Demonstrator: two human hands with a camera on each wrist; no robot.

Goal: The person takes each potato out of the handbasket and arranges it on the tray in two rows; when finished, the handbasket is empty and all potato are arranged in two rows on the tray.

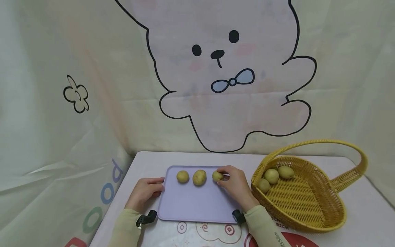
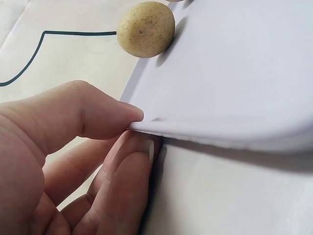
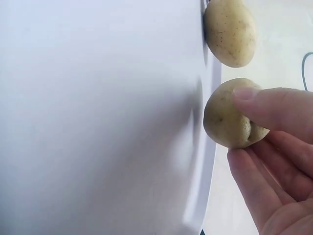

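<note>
In the head view a pale purple tray [image 1: 197,206] lies on the table. Two potatoes rest along its far side: a rounder left potato [image 1: 182,176] and a larger middle potato [image 1: 199,177]. My right hand [image 1: 236,185] pinches a third potato [image 1: 217,176] between thumb and fingers at the tray's far right; the right wrist view shows this held potato [image 3: 232,115] beside another one. At the tray's left edge, my left hand [image 1: 144,192] pinches the rim between thumb and fingers, as the left wrist view shows on the tray [image 2: 210,134].
Right of the tray stands a yellow woven basket [image 1: 296,206] with a tall handle. Inside, at its left end, lie three potatoes, one of them an oval potato [image 1: 286,172]. A printed cloth [image 1: 191,236] covers the table, and a curtain with a bear drawing [image 1: 222,113] hangs behind.
</note>
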